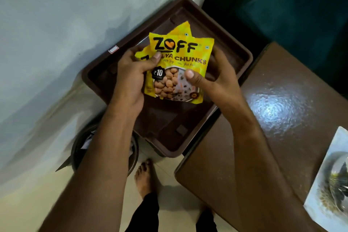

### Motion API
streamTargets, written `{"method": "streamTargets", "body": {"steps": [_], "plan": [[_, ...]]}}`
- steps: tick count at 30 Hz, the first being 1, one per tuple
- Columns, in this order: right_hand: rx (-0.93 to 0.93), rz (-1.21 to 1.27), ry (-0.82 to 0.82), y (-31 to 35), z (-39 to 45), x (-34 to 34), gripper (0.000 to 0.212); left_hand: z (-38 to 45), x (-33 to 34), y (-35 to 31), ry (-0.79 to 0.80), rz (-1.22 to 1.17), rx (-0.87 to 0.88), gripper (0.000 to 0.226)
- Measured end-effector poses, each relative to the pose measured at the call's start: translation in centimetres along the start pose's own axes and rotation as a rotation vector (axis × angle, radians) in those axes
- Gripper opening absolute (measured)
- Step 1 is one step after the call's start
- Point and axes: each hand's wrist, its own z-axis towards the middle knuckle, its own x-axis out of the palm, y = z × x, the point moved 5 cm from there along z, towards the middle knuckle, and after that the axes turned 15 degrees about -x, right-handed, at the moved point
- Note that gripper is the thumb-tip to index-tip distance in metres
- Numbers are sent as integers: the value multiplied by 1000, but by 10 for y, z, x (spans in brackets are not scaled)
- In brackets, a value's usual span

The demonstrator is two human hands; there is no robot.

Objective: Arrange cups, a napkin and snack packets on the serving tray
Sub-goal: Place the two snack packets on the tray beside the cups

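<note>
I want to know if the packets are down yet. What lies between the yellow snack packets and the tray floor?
Nothing shows between them in the head view. Both hands, left hand and right hand, hold the yellow snack packets over the brown tray; contact underneath is hidden.

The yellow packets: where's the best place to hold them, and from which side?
By the two side edges, as now: left hand and right hand pinch the yellow packets, thumbs on front. They are flat, thin and stacked, so pressing from both sides likely keeps them together above the tray.
</note>
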Motion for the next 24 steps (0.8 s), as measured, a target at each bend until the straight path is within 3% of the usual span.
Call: {"method": "streamTargets", "body": {"steps": [2, 7, 12, 18, 22, 24], "plan": [[10, 23, 11, -3, 3, 8, 56, 0, -3, 5, 25, -58, -86, 46], [134, 47, -153, -21, 5, 10, 29, -4, 4, 20, 200, -23, -244, 45], [232, 41, -260, -33, 2, 2, 5, -6, 0, 28, 153, 171, -259, 40], [187, -88, -319, -21, -5, -3, 15, -15, 11, 31, 176, 255, -218, 54], [164, -126, -294, -10, -20, -13, 50, -23, 24, 34, 194, 298, -175, 42], [187, -103, -287, -7, -27, -21, 58, -31, 36, 36, 194, 294, -161, 36]]}}
